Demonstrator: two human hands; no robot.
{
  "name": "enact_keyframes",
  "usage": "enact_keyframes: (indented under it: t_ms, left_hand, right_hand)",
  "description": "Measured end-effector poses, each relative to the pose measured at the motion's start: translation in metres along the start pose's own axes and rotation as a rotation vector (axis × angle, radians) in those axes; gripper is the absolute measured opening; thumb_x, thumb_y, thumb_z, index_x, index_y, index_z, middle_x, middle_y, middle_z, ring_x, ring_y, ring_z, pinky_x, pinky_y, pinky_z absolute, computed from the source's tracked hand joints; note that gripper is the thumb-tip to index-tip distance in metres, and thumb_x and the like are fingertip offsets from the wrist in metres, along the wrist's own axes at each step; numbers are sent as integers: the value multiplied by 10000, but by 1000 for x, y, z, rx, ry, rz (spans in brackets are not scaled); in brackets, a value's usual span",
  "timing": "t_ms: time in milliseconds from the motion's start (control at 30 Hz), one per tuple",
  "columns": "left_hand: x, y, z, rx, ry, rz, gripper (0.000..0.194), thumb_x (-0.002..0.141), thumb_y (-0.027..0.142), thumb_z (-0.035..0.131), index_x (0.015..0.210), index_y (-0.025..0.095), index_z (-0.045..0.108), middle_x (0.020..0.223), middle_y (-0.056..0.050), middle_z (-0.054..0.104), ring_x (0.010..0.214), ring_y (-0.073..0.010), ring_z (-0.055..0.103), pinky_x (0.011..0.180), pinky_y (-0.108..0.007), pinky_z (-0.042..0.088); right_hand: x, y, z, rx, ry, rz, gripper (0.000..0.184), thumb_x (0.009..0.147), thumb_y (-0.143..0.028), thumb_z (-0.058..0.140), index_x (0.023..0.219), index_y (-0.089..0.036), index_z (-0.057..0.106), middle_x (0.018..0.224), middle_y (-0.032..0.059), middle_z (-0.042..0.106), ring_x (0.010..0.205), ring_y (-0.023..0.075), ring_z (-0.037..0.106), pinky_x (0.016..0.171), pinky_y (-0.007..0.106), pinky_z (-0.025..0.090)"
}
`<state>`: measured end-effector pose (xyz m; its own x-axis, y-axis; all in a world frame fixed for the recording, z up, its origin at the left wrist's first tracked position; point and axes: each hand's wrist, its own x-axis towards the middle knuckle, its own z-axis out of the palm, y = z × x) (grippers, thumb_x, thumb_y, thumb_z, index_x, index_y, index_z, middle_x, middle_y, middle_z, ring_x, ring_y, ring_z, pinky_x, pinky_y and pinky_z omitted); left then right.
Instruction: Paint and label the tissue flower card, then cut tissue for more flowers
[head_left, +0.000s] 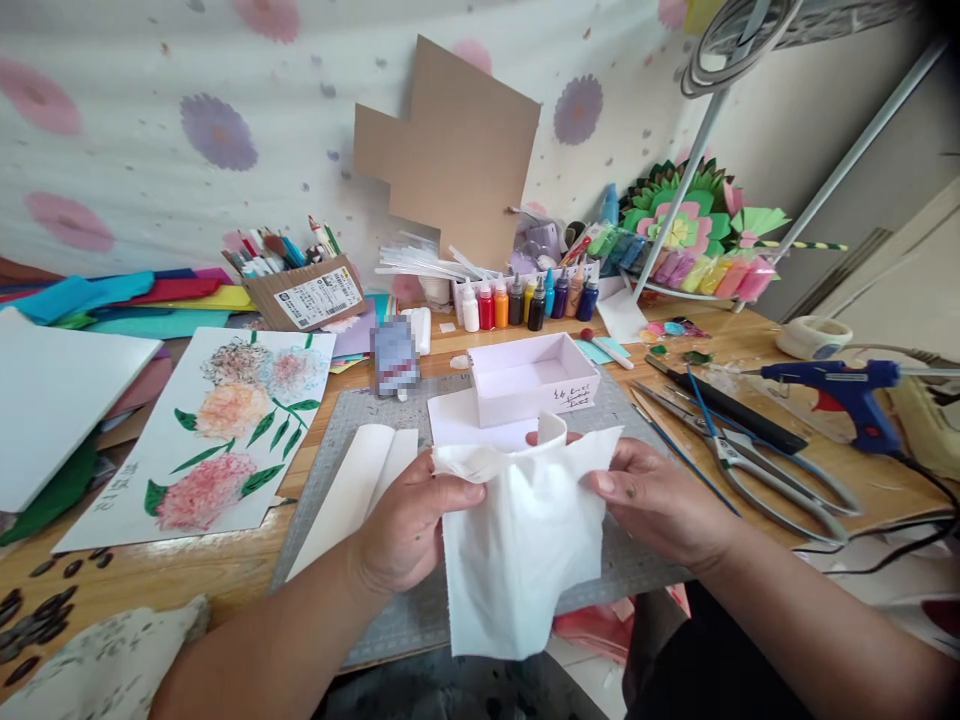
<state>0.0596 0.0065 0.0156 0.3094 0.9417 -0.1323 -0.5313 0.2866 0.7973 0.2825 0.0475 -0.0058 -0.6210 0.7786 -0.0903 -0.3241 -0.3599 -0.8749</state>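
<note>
A white tissue [517, 560] hangs between my two hands over the front edge of the grey cutting mat [630, 570]. My left hand [412, 515] pinches its upper left part between thumb and fingers. On the other side, my right hand [660, 495] grips the upper right part, thumb in front. The tissue's top edge is folded and curls upward in the middle. Just behind it stands an open white paper box [525, 405] with handwriting on its side. A folded white paper [352, 490] lies on the mat beside my left hand.
Large scissors [735, 455] and a blue glue gun [847, 390] lie to the right. A flower painting [225, 430] rests on the left, with dark seeds [45, 625] nearer me. Several paint bottles [517, 300] line the back, beside a cardboard box of pens [307, 290].
</note>
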Motion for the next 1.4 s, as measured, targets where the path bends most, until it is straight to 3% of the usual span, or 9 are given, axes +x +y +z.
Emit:
enact_keyframes:
  t_ms: [200, 467, 700, 933, 1133, 1400]
  left_hand:
    - [3, -1, -1, 42, 148, -10, 302, 627, 199, 741, 923, 138, 731, 848, -97, 752, 865, -287, 691, 774, -348, 541]
    - [13, -3, -1, 100, 343, 2, 348, 691, 231, 741, 1016, 126, 680, 955, -114, 739, 974, -285, 667, 871, -383, 514]
    - [12, -3, 1, 155, 183, -88, 394, 724, 246, 741, 1098, 149, 663, 1040, -124, 721, 948, -270, 677, 860, -385, 521]
    - [12, -5, 2, 285, 205, -47, 397, 739, 267, 734, 1110, 148, 659, 1052, -111, 720, 954, -253, 673, 900, -378, 498]
    - [10, -5, 2, 256, 140, -51, 478, 726, 246, 744, 1179, 160, 618, 1106, -116, 700, 996, -267, 658, 871, -373, 509]
    - [10, -5, 4, 209, 140, -59, 491, 707, 242, 755, 1170, 146, 621, 1103, -126, 698, 1042, -282, 638, 866, -375, 514]
  right_hand:
    - [-1, -2, 9, 89, 108, 14, 273, 582, -292, 839, 801, -160, 743, 762, 45, 720, 663, 141, 647, 651, 259, 490]
    - [9, 2, 14, 87, 424, -134, 307, 497, -230, 871, 573, -151, 585, 579, -35, 615, 524, 74, 517, 513, 190, 378]
    - [13, -1, 15, 83, 528, -203, 387, 521, -253, 860, 578, -168, 487, 569, -45, 565, 528, 83, 488, 501, 198, 357]
    - [10, 1, 8, -83, 514, -253, 371, 566, -277, 850, 593, -176, 494, 572, -48, 513, 551, 82, 446, 504, 208, 321]
    - [9, 1, 8, -83, 542, -247, 361, 551, -276, 859, 579, -179, 512, 563, -46, 513, 542, 82, 427, 501, 212, 309]
    - [7, -4, 9, -158, 502, -269, 351, 552, -285, 855, 545, -181, 520, 569, -39, 502, 563, 93, 424, 525, 221, 316]
